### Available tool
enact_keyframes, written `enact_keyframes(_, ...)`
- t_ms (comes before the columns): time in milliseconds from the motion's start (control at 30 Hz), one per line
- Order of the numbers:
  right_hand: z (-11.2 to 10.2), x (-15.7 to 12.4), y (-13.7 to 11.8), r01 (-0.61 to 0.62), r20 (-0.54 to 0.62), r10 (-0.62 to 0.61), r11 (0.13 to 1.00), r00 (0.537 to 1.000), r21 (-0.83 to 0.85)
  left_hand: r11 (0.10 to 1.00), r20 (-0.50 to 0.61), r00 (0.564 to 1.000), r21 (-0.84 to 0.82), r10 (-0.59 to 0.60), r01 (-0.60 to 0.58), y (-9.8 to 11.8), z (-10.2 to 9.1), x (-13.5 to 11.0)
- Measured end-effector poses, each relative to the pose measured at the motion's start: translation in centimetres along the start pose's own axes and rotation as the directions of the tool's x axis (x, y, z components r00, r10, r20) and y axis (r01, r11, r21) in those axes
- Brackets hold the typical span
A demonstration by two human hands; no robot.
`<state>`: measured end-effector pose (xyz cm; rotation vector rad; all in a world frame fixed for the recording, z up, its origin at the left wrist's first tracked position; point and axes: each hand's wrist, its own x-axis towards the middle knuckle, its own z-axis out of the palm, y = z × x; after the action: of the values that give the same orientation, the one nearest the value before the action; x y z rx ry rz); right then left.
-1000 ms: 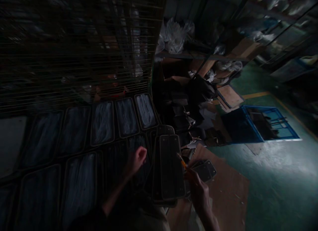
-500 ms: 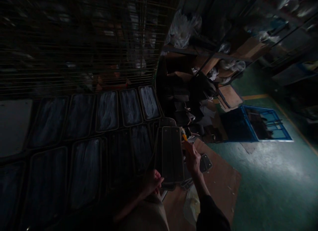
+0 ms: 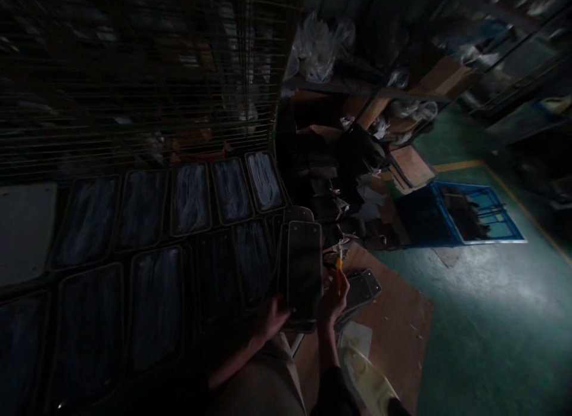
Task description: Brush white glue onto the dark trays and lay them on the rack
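Observation:
A dark rectangular panel with rounded corners and a pale rim lies on similar panels in front of me. At its lower left corner is my left hand, slightly blurred, its fingers closed on the panel's edge. My right hand is closed round a brush with a yellow-orange handle, beside the panel's right edge. The brush points away from me; its tip is hard to make out in the dim light. Several dark panels with whitish streaks, one of them a streaked panel, lie in rows to the left.
More dark panels lie on a brown board at the right. Beyond stand a blue crate, stacked dark pieces and a shelf with plastic bags. A wire rack borders the far left. A yellowish bag is near my right forearm.
My right hand has moved down and slightly left with the brush, which now points more upright. My left hand has shifted up slightly along the panel's corner. The view has shifted a little.

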<state>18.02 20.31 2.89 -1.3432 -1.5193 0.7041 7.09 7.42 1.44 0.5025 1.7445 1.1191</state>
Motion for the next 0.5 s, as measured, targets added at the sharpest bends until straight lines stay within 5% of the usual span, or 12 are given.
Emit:
enact_keyframes(133,-1.8,1.8,-1.6,0.221,0.188,-0.201,0.971,0.961,-0.094,0.969,0.103,0.986,-0.197,-0.13,0.149,0.0,-1.3,-0.2)
enact_keyframes(300,-1.6,5.1,-4.3,0.475,0.535,-0.339,0.869,0.774,-0.136,0.935,0.184,0.949,-0.204,-0.254,0.29,0.1,-2.1,-0.2)
enact_keyframes(500,0.9,8.4,-6.0,0.624,0.715,-0.35,0.766,0.606,-0.154,0.922,0.159,0.95,-0.241,-0.269,0.302,0.0,-2.1,-0.4)
